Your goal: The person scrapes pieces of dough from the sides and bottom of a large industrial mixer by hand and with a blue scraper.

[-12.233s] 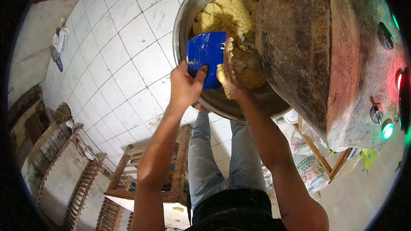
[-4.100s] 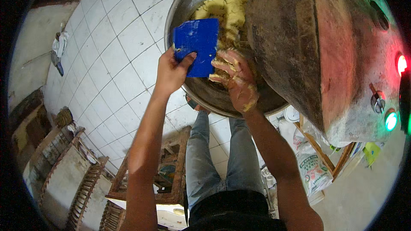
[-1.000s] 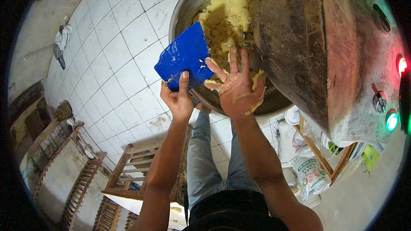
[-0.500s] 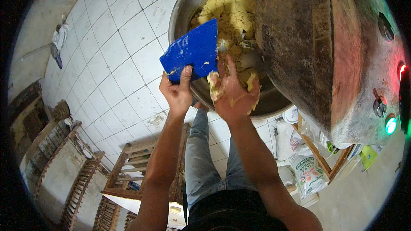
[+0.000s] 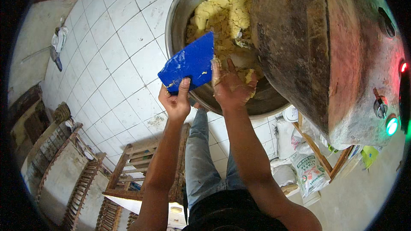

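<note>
My left hand (image 5: 176, 102) grips a flat blue plastic dough scraper (image 5: 186, 65) by its near end, the thumb lying on top of it. Bits of pale yellow dough stick to the scraper's face. My right hand (image 5: 231, 90) is just beside the scraper's right edge, over the near side of a big metal mixing bowl (image 5: 171, 30). Its fingers are apart and smeared with dough, and it grasps nothing. Crumbly yellow dough (image 5: 209, 10) fills the far part of the bowl. A mixing arm (image 5: 243, 42) shows partly among the dough.
A large worn mixer body (image 5: 295, 51) overhangs the bowl's right side, with a knob (image 5: 379, 108) and lit red and green lamps. At lower right stand a wooden shelf and a plastic sack (image 5: 309, 173). A slatted wooden rack (image 5: 132, 164) stands left of my legs.
The scraper and my left hand have dropped slightly nearer to me. My right hand has turned, its fingers closer to the scraper's edge. Dough and mixing arm have shifted in the bowl.
</note>
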Available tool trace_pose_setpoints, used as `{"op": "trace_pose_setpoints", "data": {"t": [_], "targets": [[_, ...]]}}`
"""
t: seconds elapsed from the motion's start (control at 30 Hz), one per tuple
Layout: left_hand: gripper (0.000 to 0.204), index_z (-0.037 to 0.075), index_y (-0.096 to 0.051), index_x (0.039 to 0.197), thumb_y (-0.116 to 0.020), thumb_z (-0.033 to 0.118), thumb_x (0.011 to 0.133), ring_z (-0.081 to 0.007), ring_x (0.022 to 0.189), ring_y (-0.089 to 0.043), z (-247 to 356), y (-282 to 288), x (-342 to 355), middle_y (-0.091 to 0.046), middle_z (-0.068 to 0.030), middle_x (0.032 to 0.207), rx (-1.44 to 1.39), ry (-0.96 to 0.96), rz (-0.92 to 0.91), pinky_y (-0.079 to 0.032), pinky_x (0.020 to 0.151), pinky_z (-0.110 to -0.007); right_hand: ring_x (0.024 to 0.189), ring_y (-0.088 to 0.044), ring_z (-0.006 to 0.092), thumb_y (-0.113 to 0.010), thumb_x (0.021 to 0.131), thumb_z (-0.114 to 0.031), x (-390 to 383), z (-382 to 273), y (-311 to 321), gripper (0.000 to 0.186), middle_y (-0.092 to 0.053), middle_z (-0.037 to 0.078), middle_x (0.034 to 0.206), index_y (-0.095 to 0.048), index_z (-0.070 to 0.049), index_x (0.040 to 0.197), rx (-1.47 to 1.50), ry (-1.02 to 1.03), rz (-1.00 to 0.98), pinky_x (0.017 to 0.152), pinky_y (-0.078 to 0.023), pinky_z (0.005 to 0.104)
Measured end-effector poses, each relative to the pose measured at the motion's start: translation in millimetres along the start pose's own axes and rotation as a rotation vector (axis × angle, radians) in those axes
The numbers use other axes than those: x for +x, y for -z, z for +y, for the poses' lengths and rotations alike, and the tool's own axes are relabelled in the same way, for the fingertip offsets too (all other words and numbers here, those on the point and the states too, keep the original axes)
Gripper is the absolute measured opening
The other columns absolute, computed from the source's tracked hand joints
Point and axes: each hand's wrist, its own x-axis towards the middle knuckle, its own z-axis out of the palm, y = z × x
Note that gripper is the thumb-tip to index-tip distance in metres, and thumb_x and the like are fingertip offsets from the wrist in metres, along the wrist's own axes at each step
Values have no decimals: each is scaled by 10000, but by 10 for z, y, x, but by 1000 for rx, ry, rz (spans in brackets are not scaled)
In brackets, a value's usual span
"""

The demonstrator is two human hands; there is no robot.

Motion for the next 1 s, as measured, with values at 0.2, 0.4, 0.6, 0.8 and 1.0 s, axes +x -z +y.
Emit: {"op": "trace_pose_setpoints", "data": {"t": [0.2, 0.4, 0.6, 0.8, 1.0], "targets": [[237, 0, -620, 1078, -723, 141, 918, -116, 877, -595, 129, -79, 42, -672, -43, 976, -9, -14, 27, -477, 817, -283, 1454, -238, 397, -563, 851, -563, -226, 18, -49, 948, -281, 247, 1529, -202, 21, 1505, -14, -34, 7, 1193, -175, 606], [223, 5, -626, 1075, -721, 135, 921, -118, 892, -594, 106, -155, 125, -672, -47, 991, -7, -95, 85, -473, 832, -282, 1486, -163, 394, -559, 853, -578, -471, -28, -45, 971, -191, 223, 1580, -158, -17, 1537, -128, -92, -128, 1200, -140, 619], [252, -22, -612, 1091, -716, 134, 922, -125, 892, -594, 90, -167, 88, -667, -63, 986, -22, -75, 124, -477, 839, -287, 1490, -149, 392, -568, 868, -519, -300, -139, -30, 898, -170, 161, 1602, -198, -52, 1539, 170, 153, 203, 1191, -156, 643], [252, -42, -604, 1106, -700, 96, 919, -149, 910, -609, 10, -67, -252, -668, -91, 1006, 42, -114, 62, -495, 837, -307, 1465, -236, 348, -471, 901, -514, 120, 21, 112, 822, -234, 175, 1577, -212, -58, 1535, -28, 292, 149, 1183, -200, 631], [229, -20, -606, 1088, -708, 103, 924, -144, 901, -618, 84, -99, -43, -674, -77, 1005, 5, -148, 203, -497, 836, -301, 1493, -134, 383, -487, 897, -629, -356, 99, 146, 888, -196, 61, 1620, -143, -167, 1573, -209, 74, -143, 1148, -191, 676]]}}
